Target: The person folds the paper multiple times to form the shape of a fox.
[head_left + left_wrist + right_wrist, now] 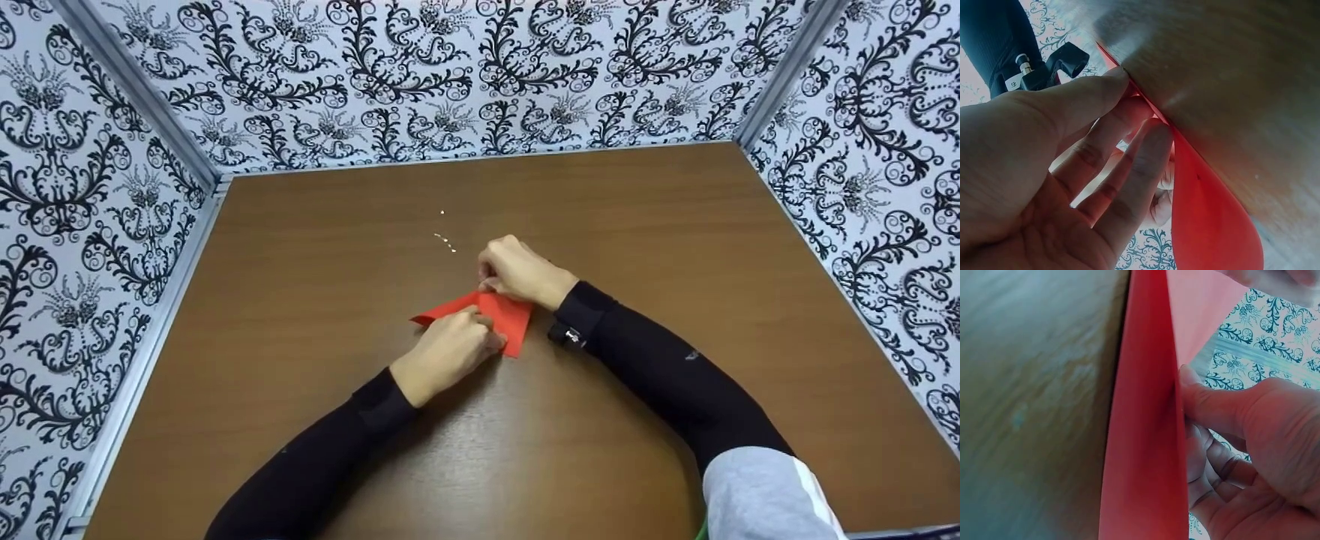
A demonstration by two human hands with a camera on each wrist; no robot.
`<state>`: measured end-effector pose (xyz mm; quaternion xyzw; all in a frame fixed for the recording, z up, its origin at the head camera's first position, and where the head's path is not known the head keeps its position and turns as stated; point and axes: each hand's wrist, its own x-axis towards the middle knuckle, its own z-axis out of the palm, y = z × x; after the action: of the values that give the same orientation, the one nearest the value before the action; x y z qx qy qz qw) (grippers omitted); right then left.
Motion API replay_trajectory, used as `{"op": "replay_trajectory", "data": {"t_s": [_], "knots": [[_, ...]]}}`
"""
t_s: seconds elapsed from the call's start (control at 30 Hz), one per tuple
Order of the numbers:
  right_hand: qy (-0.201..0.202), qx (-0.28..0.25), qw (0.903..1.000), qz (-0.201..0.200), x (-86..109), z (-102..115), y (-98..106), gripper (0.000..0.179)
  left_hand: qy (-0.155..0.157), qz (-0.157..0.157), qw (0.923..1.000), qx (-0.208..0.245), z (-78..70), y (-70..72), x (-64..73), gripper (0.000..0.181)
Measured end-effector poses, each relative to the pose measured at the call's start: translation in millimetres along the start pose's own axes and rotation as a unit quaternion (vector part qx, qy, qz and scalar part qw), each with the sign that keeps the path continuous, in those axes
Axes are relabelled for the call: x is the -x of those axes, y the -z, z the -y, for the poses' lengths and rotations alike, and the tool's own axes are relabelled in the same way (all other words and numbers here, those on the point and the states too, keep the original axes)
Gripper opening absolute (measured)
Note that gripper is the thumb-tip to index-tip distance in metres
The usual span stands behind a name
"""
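Observation:
A sheet of red paper point(507, 316), bent with a flap raised, lies on the brown table at its middle. My left hand point(450, 346) is over the near part of the sheet, thumb and fingers pinching its lower edge. In the left wrist view the paper point(1213, 214) bulges up beside the fingertips. My right hand point(525, 271) holds the far corner. The right wrist view shows the thumb and fingers gripping the raised edge of the paper point(1145, 439); a narrow fold opens below it. Parts of the sheet are hidden under both hands.
Several small white flecks point(445, 240) lie on the table point(300, 255) beyond the paper. Walls with black-and-white scroll patterns point(420, 75) enclose the back and both sides, with metal posts point(787, 67) at the corners. A small dark device point(566, 334) sits at the right wrist.

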<state>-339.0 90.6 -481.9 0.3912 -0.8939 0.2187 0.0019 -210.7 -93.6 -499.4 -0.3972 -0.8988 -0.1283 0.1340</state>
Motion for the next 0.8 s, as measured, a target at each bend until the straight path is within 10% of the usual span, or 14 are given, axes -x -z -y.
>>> {"op": "replay_trajectory", "data": {"t_s": [0.8], "knots": [[-0.058, -0.005, 0.9982, 0.014, 0.1, -4, 11, 0.015, 0.006, 0.005, 1.0000, 0.003, -1.8, 0.1, -0.6, 0.019]]}}
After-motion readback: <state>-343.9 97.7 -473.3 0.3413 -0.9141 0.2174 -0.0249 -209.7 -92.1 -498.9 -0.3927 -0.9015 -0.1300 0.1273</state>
